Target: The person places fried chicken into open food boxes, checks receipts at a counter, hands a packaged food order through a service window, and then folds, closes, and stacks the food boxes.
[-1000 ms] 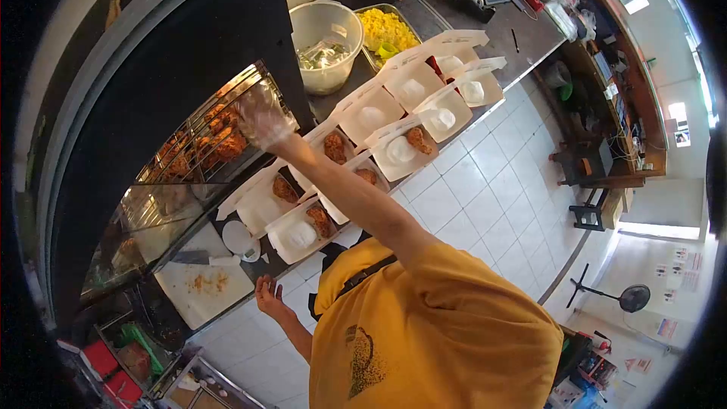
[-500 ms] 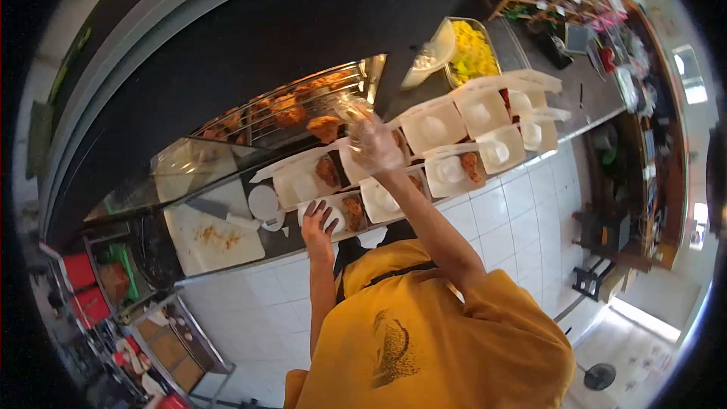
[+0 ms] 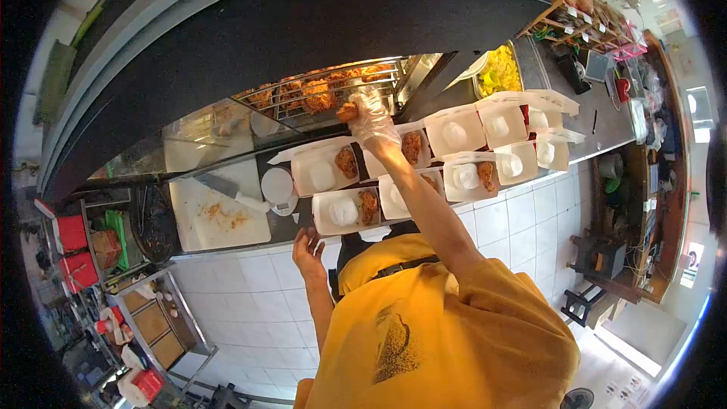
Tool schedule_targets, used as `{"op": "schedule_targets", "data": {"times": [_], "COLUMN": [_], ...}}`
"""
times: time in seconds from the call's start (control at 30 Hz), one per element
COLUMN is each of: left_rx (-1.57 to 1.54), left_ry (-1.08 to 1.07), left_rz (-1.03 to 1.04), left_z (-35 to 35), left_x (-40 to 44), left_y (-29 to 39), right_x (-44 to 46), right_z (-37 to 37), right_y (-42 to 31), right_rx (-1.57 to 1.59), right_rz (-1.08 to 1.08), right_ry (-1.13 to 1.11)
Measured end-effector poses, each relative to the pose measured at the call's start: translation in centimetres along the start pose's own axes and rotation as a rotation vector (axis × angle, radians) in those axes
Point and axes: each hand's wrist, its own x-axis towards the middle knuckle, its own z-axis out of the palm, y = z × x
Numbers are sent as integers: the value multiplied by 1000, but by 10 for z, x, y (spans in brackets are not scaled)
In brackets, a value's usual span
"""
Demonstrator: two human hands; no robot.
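Note:
My right hand (image 3: 372, 120), in a clear plastic glove, is closed on a piece of fried chicken (image 3: 347, 112) at the front edge of the wire rack (image 3: 288, 111). More fried chicken (image 3: 318, 96) lies on that rack. Below it, two rows of open white boxes (image 3: 303, 160) stand on the counter, each with a white round mound (image 3: 344, 212). Several boxes also hold a chicken piece (image 3: 369, 206). My bare left hand (image 3: 309, 254) hangs near the counter's front edge, fingers apart, holding nothing.
A knife (image 3: 231, 191) lies on a stained white cutting board (image 3: 219, 216). Beside it is a small scale (image 3: 279, 188). A tray of yellow food (image 3: 500, 74) stands at the back right. Dark cabinet framing (image 3: 303, 23) overhangs the rack. Red containers (image 3: 72, 231) are at the far left.
The camera view has shifted. My right hand has moved from above the boxes back to the rack and now grips a chicken piece. My left hand has drawn back from the nearest box.

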Motion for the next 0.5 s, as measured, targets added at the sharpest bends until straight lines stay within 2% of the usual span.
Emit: {"op": "schedule_targets", "data": {"times": [0.1,0.17,0.23,0.27,0.3,0.37,0.5], "left_rx": [-2,24,9,34,53,24,45], "left_ry": [-9,34,21,11,10,50,76], "left_rz": [30,0,-6,6,24,1,12], "left_z": [-16,-32,-39,-40,-39,-53,-58], "left_x": [0,17,20,16,10,15,11], "left_y": [-3,-16,-14,-12,-6,-11,-11], "right_x": [6,-20,-42,-55,-63,-87,-88], "right_z": [-61,-76,-98,-119,-179,-227,-316], "right_y": [-109,-119,-107,-95,-124,-82,-5], "right_rx": [-69,558,1032,1019,412,1068,721], "right_rz": [-212,1,282,141,127,442,590], "right_ry": [180,-43,-285,-338,-377,-357,-157]}}
